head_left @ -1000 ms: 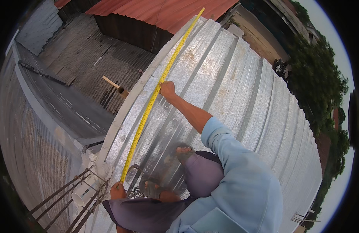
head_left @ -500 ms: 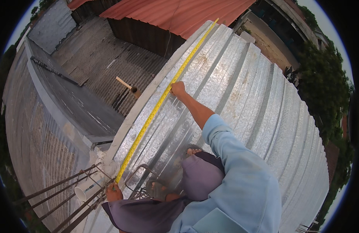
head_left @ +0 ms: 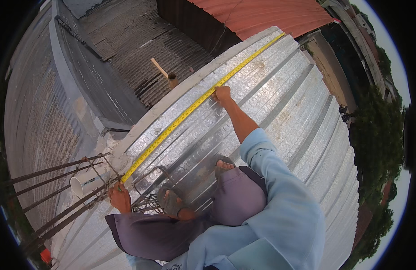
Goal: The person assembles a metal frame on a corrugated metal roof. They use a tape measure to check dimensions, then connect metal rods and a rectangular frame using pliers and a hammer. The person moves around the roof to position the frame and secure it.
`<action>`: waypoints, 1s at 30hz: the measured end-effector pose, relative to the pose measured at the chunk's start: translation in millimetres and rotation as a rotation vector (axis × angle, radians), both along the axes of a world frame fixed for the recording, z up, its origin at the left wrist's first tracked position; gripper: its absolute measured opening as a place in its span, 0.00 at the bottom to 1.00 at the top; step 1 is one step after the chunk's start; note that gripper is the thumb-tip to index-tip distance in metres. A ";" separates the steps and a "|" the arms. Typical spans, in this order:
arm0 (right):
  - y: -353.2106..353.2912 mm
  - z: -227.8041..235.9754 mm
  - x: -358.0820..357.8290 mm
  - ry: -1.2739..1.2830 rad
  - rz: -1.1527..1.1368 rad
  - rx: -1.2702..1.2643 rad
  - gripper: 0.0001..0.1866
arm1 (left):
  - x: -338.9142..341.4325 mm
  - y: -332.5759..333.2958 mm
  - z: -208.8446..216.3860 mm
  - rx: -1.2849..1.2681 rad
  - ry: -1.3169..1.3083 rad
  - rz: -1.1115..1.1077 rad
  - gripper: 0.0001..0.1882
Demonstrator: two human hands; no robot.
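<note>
A long yellow tape measure [head_left: 183, 118] stretches over the shiny corrugated metal roof [head_left: 284, 108], alongside its concrete edge. My left hand [head_left: 120, 198] is closed on the tape's near end, beside the steel rebar [head_left: 68, 186] and a white plastic pipe [head_left: 86, 183]. Further up the roof, my right hand [head_left: 222, 93] pinches the tape at its edge, arm stretched out. Beyond that hand the tape runs on to the far end of the roof sheet. Whether a tape case sits in my left hand is hidden.
My sandalled feet [head_left: 172, 202] rest on the metal sheet, with bent steel rods [head_left: 149, 180] beside them. Past the concrete ledge [head_left: 172, 96] lies a lower corrugated roof with a wooden stick [head_left: 159, 67] and a short pipe stub [head_left: 172, 80]. A red roof [head_left: 266, 15] stands beyond.
The whole view has turned clockwise, so the tape lies at a flatter slant in it. Both hands keep hold of the tape; more of the left hand shows.
</note>
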State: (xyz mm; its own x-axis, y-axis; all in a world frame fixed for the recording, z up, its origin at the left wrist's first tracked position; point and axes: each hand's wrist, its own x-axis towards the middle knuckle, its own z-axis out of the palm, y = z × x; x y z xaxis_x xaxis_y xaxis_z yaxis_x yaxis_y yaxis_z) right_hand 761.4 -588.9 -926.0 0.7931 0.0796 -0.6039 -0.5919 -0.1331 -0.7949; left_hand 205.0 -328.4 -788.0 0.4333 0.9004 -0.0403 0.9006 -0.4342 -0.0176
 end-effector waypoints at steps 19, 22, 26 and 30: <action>-31.3 -17.3 26.0 0.070 0.135 -0.004 0.06 | -8.3 19.3 -21.8 -0.017 -0.125 -0.004 0.13; -27.2 -16.6 22.3 0.048 0.133 -0.028 0.05 | -17.7 21.0 -19.4 -0.024 -0.155 -0.032 0.13; -29.2 -14.7 26.7 0.030 0.128 -0.045 0.05 | -28.7 25.5 -19.5 -0.022 -0.145 -0.046 0.13; -23.9 -13.6 22.9 0.036 0.125 -0.065 0.05 | -44.6 36.1 -20.0 -0.020 -0.138 -0.044 0.12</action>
State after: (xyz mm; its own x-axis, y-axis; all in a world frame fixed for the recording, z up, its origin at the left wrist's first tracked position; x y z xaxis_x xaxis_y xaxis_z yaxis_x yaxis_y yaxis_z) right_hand 784.3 -612.8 -939.6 0.7574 0.1357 -0.6387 -0.5953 -0.2583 -0.7608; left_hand 160.4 -292.3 -808.0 0.4753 0.8798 0.0048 0.8739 -0.4727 0.1135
